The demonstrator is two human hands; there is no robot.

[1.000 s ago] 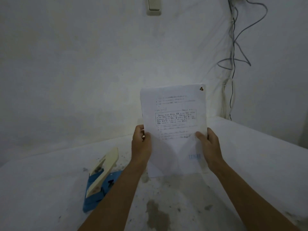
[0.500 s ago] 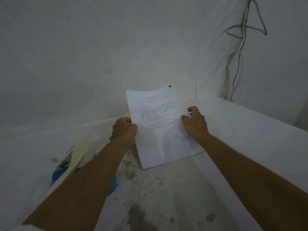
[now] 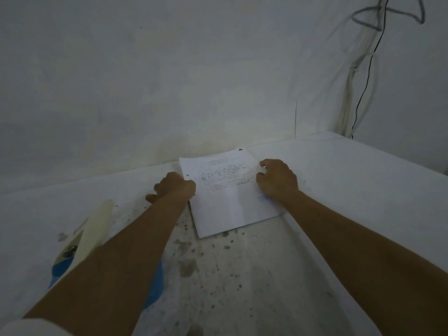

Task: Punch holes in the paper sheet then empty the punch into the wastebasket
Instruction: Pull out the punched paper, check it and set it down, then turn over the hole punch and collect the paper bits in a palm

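Observation:
A printed white paper sheet [image 3: 228,200], perhaps a thin stack, lies flat on the white table [image 3: 351,190] near the back wall. A small punched hole shows near its left edge. My left hand [image 3: 174,187] grips the sheet's left edge with curled fingers. My right hand [image 3: 277,178] rests on its right edge, fingers bent on the paper. The hole punch [image 3: 82,243], blue base with a cream lever raised, stands at the left, partly hidden behind my left forearm.
The tabletop in front of the sheet is stained with dark spots [image 3: 186,265]. A white wall rises right behind the table. Cables [image 3: 363,93] hang in the back right corner. No wastebasket is in view.
Both hands lowered the sheet from upright in the air down flat onto the table. The view tilted downward.

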